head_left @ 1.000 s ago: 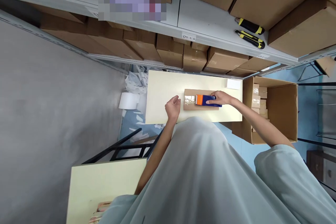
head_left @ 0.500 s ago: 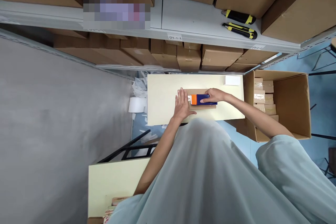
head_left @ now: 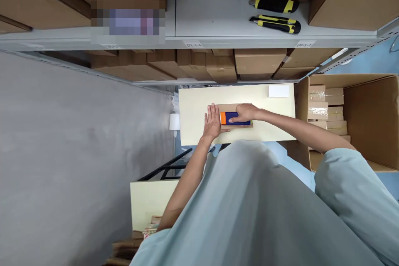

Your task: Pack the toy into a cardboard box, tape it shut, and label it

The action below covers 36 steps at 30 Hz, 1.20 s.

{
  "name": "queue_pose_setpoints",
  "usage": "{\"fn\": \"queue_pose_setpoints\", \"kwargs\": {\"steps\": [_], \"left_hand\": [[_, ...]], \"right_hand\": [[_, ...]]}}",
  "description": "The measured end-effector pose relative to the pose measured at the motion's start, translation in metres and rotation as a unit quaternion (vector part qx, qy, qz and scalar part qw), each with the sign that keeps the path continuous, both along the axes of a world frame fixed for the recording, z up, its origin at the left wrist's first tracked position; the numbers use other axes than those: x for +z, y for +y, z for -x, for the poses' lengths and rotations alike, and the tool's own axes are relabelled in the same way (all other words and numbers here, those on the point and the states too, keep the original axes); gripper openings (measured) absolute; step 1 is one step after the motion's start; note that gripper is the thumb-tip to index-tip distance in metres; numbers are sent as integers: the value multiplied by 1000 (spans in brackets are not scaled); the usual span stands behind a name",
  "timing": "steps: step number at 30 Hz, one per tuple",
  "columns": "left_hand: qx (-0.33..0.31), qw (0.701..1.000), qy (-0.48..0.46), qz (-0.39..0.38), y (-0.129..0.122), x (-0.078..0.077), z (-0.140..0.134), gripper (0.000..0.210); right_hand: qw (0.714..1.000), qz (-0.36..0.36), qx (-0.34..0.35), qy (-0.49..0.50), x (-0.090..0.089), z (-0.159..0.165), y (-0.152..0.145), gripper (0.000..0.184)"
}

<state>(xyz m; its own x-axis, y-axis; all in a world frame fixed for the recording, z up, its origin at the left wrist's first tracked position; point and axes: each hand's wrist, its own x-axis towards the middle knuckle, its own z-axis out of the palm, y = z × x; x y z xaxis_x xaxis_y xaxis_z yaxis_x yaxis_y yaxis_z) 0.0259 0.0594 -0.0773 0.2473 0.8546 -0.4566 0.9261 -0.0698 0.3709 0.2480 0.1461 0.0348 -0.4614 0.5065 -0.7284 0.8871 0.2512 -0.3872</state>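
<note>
On the pale yellow table [head_left: 193, 120] lies a flat brown cardboard piece or box [head_left: 230, 107]. An oblong navy-blue and orange pack [head_left: 233, 118] rests lengthwise on top of it, its orange end to the left. My right hand [head_left: 245, 113] grips this pack from the right, thumb along its near side and fingers partly hidden. Flat with spread fingers, my left hand [head_left: 212, 122] presses on the left end of the cardboard, close beside the orange end. Whether the cardboard is folded under the pack is hidden.
A small white box [head_left: 278, 91] sits at the table's back right corner. On the right stands a large open carton [head_left: 372, 122] with several small taped boxes. Two utility knives [head_left: 276, 5] lie on the grey shelf [head_left: 212, 18] above. Below left is another table [head_left: 149, 199].
My right hand and the blue-orange pack have shifted left along the cardboard, nearer my left hand. A shiny light patch by the orange end is now covered. The camera view has shifted.
</note>
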Motion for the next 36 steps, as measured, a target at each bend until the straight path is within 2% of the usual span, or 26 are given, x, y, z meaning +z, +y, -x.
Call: {"fn": "queue_pose_setpoints", "kwargs": {"steps": [3, 6, 9, 14, 21, 25, 28, 31, 36], "left_hand": [[4, 1000, 5, 2, 2, 2, -2, 148], [4, 1000, 10, 4, 3, 3, -4, 144], [3, 1000, 26, 15, 4, 5, -7, 144], [2, 999, 41, 13, 6, 5, -10, 147], [-18, 997, 79, 13, 8, 3, -11, 158], [-16, 996, 85, 17, 8, 2, -12, 160], [-17, 996, 86, 16, 8, 2, -13, 159], [-18, 996, 86, 13, 7, 2, -13, 160], [-17, 996, 88, 7, 4, 2, -14, 160]], "right_hand": [[1000, 8, -8, -10, 3, -15, 2, 69], [999, 26, -25, -12, 4, -47, 4, 66], [995, 85, -54, 4, 6, -89, 3, 62], [974, 173, -139, 54, 9, -152, -2, 64], [954, 220, -175, 102, -9, -197, -1, 68], [957, 217, -163, 101, -21, -206, -2, 67], [982, 141, -114, 51, -25, -201, -4, 62], [995, 65, -76, -16, -28, -187, -9, 56], [993, -7, -85, -78, -35, -150, -24, 53]]}}
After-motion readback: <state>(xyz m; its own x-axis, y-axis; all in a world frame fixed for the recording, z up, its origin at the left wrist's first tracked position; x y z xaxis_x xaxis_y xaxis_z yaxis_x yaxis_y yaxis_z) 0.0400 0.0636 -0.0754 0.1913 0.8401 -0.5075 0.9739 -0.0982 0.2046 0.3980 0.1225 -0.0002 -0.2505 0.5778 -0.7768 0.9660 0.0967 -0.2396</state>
